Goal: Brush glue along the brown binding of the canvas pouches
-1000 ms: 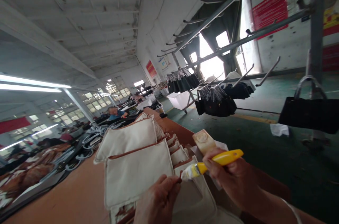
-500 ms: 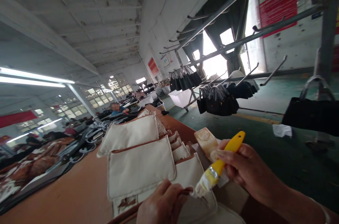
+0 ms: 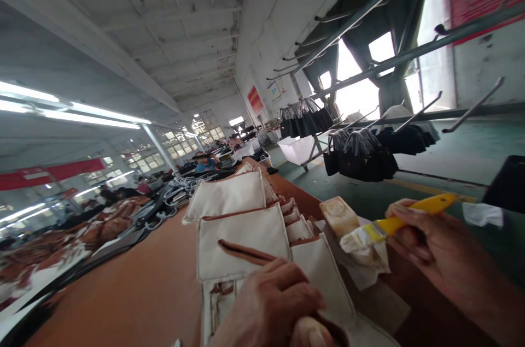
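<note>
My right hand [image 3: 426, 243] grips a yellow-handled paintbrush [image 3: 394, 225], its bristles coated in white paste. The bristle tip is beside a cream-coloured block-like container [image 3: 338, 216] that stands on a pale sheet [image 3: 371, 268]. My left hand [image 3: 274, 295] is closed around a narrow brown strip [image 3: 246, 252], whose far end sticks out over a cream padded panel [image 3: 241, 232]. More cream panels with brown edges lie in overlapping stacks under and beyond this hand. The near end of the strip is partly hidden by my fingers.
The brown table [image 3: 135, 281] carries dark straps and a heap of brown and white pieces [image 3: 102, 227] on the left. Right of the table, black handbags [image 3: 361, 164] hang on a metal rack [image 3: 369, 71]. A person [image 3: 207, 161] sits farther back.
The brush has moved right, off the strip and over to the container. My left hand has shifted, and the strip's free end now points left across the panel. The camera view has turned left.
</note>
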Available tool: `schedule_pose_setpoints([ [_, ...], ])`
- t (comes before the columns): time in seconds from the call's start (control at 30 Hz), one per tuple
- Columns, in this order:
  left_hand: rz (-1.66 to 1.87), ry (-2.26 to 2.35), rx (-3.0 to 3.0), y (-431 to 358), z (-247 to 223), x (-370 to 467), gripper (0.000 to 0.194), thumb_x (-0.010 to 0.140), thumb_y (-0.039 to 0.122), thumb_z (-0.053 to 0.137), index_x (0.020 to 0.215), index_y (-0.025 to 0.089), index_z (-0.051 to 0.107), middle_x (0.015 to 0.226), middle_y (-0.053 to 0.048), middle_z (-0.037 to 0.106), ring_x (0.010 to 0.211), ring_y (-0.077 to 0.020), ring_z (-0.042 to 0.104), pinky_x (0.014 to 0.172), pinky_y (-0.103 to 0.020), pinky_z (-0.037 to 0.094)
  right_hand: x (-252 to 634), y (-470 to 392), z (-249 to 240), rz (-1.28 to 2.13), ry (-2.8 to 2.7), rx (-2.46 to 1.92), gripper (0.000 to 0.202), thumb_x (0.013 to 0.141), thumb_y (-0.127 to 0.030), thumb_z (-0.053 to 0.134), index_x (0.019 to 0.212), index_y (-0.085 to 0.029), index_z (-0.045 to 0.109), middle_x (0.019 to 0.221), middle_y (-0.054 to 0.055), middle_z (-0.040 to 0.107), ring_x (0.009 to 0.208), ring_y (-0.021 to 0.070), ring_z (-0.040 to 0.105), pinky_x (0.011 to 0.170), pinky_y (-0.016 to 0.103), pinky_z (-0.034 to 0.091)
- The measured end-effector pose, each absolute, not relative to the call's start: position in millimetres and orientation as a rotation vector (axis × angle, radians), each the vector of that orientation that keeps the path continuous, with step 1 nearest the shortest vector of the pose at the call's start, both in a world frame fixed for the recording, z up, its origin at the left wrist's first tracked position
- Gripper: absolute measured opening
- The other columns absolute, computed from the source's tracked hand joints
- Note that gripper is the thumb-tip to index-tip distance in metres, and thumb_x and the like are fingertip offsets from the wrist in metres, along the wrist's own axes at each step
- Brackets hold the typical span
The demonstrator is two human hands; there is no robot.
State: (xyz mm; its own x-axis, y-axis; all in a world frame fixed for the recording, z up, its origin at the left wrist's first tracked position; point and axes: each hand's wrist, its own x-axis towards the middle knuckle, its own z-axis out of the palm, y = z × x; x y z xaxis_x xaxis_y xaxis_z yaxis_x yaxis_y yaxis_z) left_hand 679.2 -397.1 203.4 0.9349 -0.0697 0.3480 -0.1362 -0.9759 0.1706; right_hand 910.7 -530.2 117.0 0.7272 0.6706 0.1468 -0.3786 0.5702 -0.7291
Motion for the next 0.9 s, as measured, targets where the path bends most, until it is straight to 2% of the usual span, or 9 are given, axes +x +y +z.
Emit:
schedule_pose_setpoints([
  [0.07, 0.278, -0.156, 2.722, -399, 231, 672, 0.075, 0.092, 0.066, 0.013, 0.090, 0.022, 0.073, 0.078, -0.007, 0.067, 0.071, -0.0150, 0.060, 0.069, -0.025, 0.045, 920, -536, 121, 0.612, -0.425, -0.723, 0.029, 0.085, -0.032, 0.067, 0.063, -0.019, 0.055, 0.049, -0.004, 0.036, 0.044, 0.0095, 0.027, 0.043, 0.022, 0.032],
  [0.2, -0.082, 0.369, 2.490, -384, 248, 640, 0.072, 0.094, 0.063, 0.017, 0.086, 0.023, 0.077, 0.083, -0.004, 0.069, 0.080, -0.0151, 0.063, 0.076, -0.021, 0.046, 927, -544, 111, 0.618, -0.386, -0.744, 0.032, 0.087, -0.034, 0.066, 0.061, -0.019, 0.054, 0.051, -0.002, 0.036, 0.045, 0.0103, 0.026, 0.042, 0.023, 0.033],
  [0.3, -0.297, 0.642, 2.375, -360, 215, 622, 0.073, 0.096, 0.059, 0.015, 0.086, 0.021, 0.076, 0.081, -0.003, 0.070, 0.082, -0.0153, 0.064, 0.080, -0.021, 0.046, 923, -542, 92, 0.661, -0.375, -0.767, 0.031, 0.086, -0.036, 0.067, 0.062, -0.019, 0.055, 0.051, -0.003, 0.037, 0.044, 0.0096, 0.026, 0.042, 0.022, 0.033],
  [0.37, -0.410, 0.741, 2.390, -346, 180, 620, 0.071, 0.096, 0.057, 0.018, 0.082, 0.017, 0.074, 0.075, -0.004, 0.068, 0.075, -0.0157, 0.063, 0.072, -0.022, 0.046, 917, -536, 78, 0.666, -0.368, -0.779, 0.029, 0.083, -0.036, 0.070, 0.064, -0.018, 0.056, 0.049, -0.004, 0.038, 0.043, 0.0085, 0.027, 0.040, 0.021, 0.031],
  [0.47, -0.399, 0.927, 2.628, -335, 127, 627, 0.048, 0.093, 0.050, 0.037, 0.078, 0.016, 0.067, 0.077, -0.004, 0.066, 0.074, -0.0176, 0.061, 0.068, -0.026, 0.044, 907, -526, 60, 0.671, -0.346, -0.814, 0.030, 0.079, -0.039, 0.074, 0.066, -0.019, 0.056, 0.044, -0.005, 0.038, 0.040, 0.0080, 0.029, 0.038, 0.020, 0.027],
  [0.57, -0.185, 1.030, 2.818, -339, 89, 642, 0.025, 0.085, 0.042, 0.056, 0.091, 0.018, 0.061, 0.100, -0.005, 0.064, 0.093, -0.0218, 0.058, 0.078, -0.030, 0.043, 901, -520, 41, 0.687, -0.332, -0.870, 0.033, 0.077, -0.040, 0.075, 0.064, -0.019, 0.053, 0.045, -0.005, 0.039, 0.040, 0.0077, 0.029, 0.037, 0.020, 0.025],
  [0.63, -0.147, 1.016, 2.841, -348, 72, 655, 0.026, 0.083, 0.041, 0.059, 0.098, 0.020, 0.060, 0.107, -0.006, 0.062, 0.100, -0.0233, 0.056, 0.081, -0.031, 0.043, 897, -519, 27, 0.699, -0.316, -0.895, 0.032, 0.078, -0.040, 0.074, 0.066, -0.018, 0.055, 0.046, -0.005, 0.040, 0.040, 0.0075, 0.029, 0.037, 0.019, 0.025],
  [0.77, -0.352, 0.918, 2.879, -367, 45, 678, 0.026, 0.081, 0.042, 0.062, 0.097, 0.022, 0.063, 0.104, -0.005, 0.064, 0.098, -0.0267, 0.059, 0.083, -0.037, 0.044, 889, -519, -1, 0.727, -0.267, -0.924, 0.026, 0.079, -0.039, 0.075, 0.080, -0.017, 0.060, 0.048, -0.006, 0.042, 0.038, 0.0052, 0.027, 0.036, 0.018, 0.020],
  [0.9, -0.493, 0.927, 2.940, -379, 26, 685, 0.025, 0.077, 0.028, 0.064, 0.101, 0.020, 0.064, 0.110, -0.009, 0.065, 0.105, -0.0317, 0.057, 0.090, -0.046, 0.042, 880, -522, -21, 0.773, -0.265, -0.945, 0.027, 0.081, -0.039, 0.074, 0.081, -0.017, 0.058, 0.046, -0.008, 0.040, 0.037, 0.0040, 0.026, 0.037, 0.018, 0.018],
])
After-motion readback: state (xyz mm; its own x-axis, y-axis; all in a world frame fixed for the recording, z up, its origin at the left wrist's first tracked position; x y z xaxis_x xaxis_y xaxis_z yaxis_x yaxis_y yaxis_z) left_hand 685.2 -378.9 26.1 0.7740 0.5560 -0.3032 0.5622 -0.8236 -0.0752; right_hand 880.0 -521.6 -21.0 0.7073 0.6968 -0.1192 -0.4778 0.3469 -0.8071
